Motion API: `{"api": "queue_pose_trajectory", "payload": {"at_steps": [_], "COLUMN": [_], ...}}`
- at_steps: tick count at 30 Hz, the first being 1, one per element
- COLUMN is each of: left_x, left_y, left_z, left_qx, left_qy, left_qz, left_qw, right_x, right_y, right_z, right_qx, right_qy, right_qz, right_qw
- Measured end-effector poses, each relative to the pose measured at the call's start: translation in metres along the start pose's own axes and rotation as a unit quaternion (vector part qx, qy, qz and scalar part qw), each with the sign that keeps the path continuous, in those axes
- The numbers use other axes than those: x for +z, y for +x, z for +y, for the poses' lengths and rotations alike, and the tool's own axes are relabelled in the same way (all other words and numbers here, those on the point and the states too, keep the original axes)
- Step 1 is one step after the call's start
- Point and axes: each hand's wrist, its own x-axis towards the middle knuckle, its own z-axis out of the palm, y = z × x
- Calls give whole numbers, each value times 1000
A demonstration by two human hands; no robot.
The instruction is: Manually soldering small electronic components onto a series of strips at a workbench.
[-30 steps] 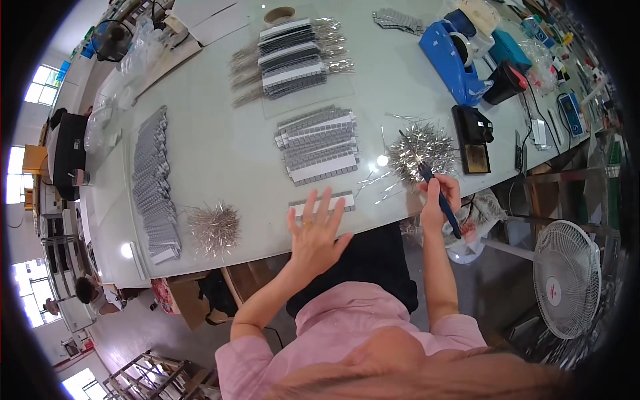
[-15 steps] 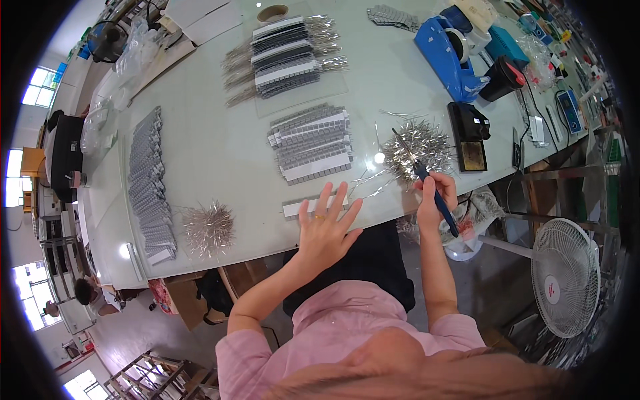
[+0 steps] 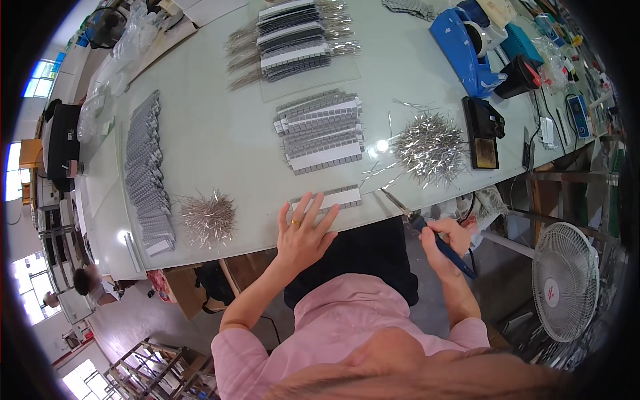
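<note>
My left hand [image 3: 303, 237] lies with its fingers spread over the left part of a short grey segmented strip [image 3: 345, 196] with a white band, near the table's front edge. In my right hand [image 3: 448, 245] is a soldering iron [image 3: 418, 223] with a dark blue handle, fingers wrapped round it. Its metal tip points up and left, a little right of the strip and apart from it. Beyond the strip sits a stack of similar grey strips [image 3: 320, 133]. A heap of silvery wire leads [image 3: 431, 148] lies right of that stack.
A smaller lead pile [image 3: 208, 219] and a long row of grey pieces [image 3: 144, 173] lie to the left. Farther back are strips with leads [image 3: 293, 40]. At right stand a soldering stand [image 3: 481, 133], a blue tape dispenser [image 3: 460, 50] and a fan [image 3: 565, 280].
My right hand has drawn the soldering iron back from the wire heap toward the table's front edge. My left hand has shifted left along the strip, uncovering its right part.
</note>
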Motion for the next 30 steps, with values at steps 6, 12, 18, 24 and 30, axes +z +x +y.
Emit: {"api": "queue_pose_trajectory", "payload": {"at_steps": [6, 12, 18, 24, 30], "left_x": [0, 0, 0, 0, -1], "left_y": [1, 0, 1, 3, 4], "left_z": [-1, -2, -2, -2, -4], "left_qx": [9, 10, 11, 11, 13], "left_qy": [3, 3, 2, -7, -12], "left_qz": [-3, -4, -5, -10, -12], "left_qw": [1000, 1000, 1000, 1000, 1000], "right_x": [13, 21, 23, 23, 24], "right_y": [9, 15, 15, 16, 17], "right_z": [-16, -16, -15, -20, -23], "right_qx": [-107, -82, -41, -3, -4], "right_qy": [-97, -77, -72, -66, -82], "right_qz": [-37, -55, -53, -51, -80], "right_qw": [989, 992, 995, 996, 993]}}
